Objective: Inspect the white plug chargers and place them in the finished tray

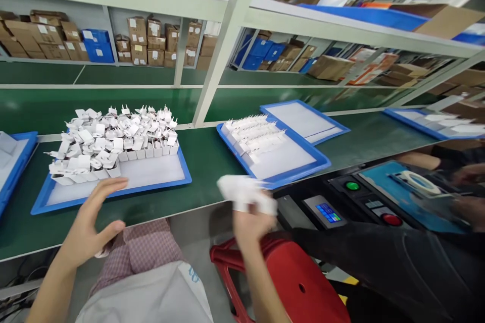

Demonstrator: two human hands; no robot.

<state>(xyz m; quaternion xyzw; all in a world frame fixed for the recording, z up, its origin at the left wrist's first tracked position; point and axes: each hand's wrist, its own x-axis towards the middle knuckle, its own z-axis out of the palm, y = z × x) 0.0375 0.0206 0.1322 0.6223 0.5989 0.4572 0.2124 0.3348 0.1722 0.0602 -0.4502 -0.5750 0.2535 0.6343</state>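
My right hand (253,219) is closed around blurred white plastic charger parts (246,193), in front of the middle tray's near edge. My left hand (91,224) is open, thumb and fingers apart and nothing between them, by the front edge of the left blue tray (187,174). Many white plug chargers (129,128) with metal pins fill the back of that tray, with white open housings (159,150) under them. In the middle blue tray (324,161), white pieces with pins (253,136) stand in rows at its left.
Another blue tray (306,118) lies behind the middle one, and more trays sit at both ends of the green bench (204,171). At right, a co-worker's arms (420,159) are at a machine (329,212) with buttons. A red stool (303,282) stands below.
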